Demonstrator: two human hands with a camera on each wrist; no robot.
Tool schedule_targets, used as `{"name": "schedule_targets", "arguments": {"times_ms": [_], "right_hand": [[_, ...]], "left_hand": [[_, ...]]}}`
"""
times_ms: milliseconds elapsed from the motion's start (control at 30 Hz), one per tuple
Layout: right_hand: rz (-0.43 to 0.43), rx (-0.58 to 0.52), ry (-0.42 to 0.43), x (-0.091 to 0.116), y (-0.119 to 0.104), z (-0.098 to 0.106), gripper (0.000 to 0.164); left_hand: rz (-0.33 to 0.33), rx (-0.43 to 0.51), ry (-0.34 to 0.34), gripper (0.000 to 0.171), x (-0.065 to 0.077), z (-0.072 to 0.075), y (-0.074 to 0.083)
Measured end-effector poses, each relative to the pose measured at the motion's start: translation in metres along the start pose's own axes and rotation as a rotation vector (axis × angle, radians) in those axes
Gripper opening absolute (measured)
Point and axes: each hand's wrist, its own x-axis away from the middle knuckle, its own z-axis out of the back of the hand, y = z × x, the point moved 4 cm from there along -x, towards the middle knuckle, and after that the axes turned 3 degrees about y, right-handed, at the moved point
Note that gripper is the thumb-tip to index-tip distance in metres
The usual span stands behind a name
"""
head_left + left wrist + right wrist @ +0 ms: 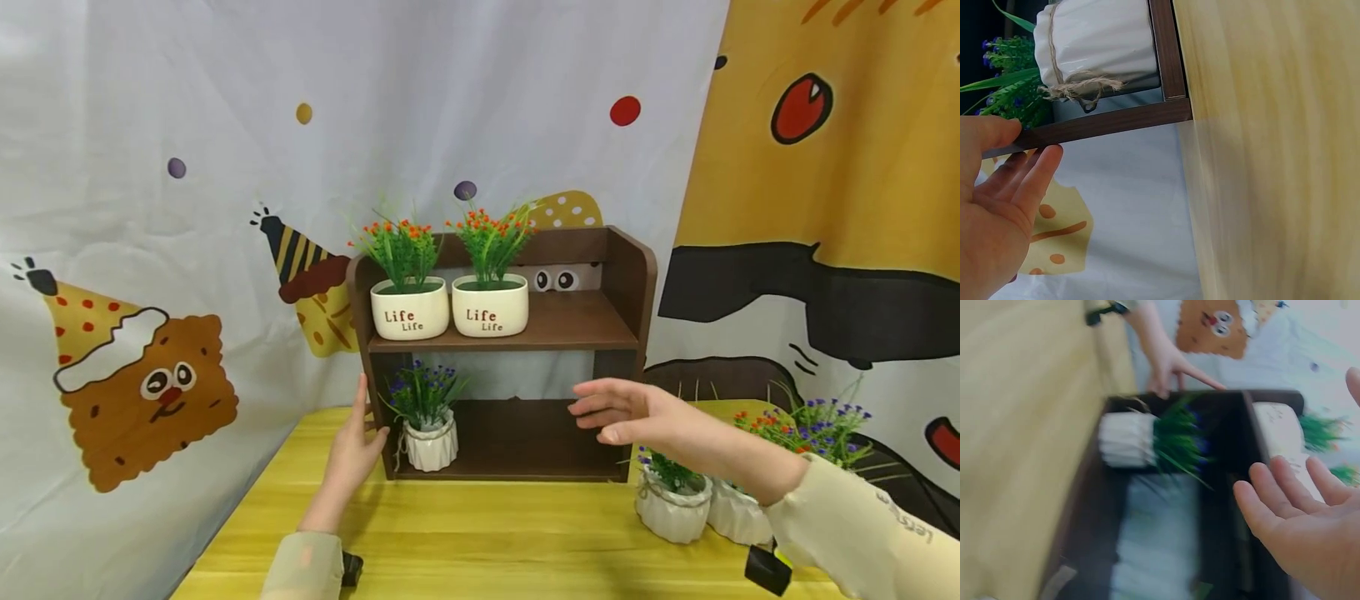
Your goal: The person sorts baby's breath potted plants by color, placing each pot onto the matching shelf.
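Note:
A dark brown two-tier shelf (577, 321) stands on the table. My left hand (351, 450) holds its left side panel (1129, 119), thumb on one side and fingers on the other, index finger pointing up. Just inside that panel, on the lower tier, sits a white pleated pot (433, 446) with blue flowers and twine. Two oval white "Life" pots, a left one (408, 312) and a right one (490, 308), hold orange-flowered plants on the upper tier. My right hand (637, 412) hovers in front of the lower tier's right side, fingers extended and holding nothing.
Right of the shelf, partly behind my right forearm, stand white pleated pots (672, 508) with blue and orange flowers. The yellow wood-grain table (480, 533) runs under everything. A white cloth with cartoon prints (150, 400) hangs behind.

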Motion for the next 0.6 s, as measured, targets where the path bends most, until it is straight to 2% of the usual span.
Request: {"name": "schedule_targets", "arguments": {"times_ms": [100,333,400,600], "right_hand": [[0.009,-0.06,-0.03,0.008,0.017,-0.014,0.048],[0.11,-0.23,-0.164,0.029,0.062,-0.04,0.049],[0.094,-0.253,-0.178,0.035,0.074,-0.043,0.049],[-0.015,-0.309,-0.144,0.058,0.111,-0.037,0.042]], "left_hand": [[-0.013,-0.002,0.013,0.103,0.0,0.0,0.0],[-0.025,0.012,0.006,0.104,0.0,-0.001,0.0],[-0.021,0.011,0.005,0.104,0.0,-0.002,0.0],[0.005,0.005,-0.006,0.104,0.0,0.0,0.0]]}}
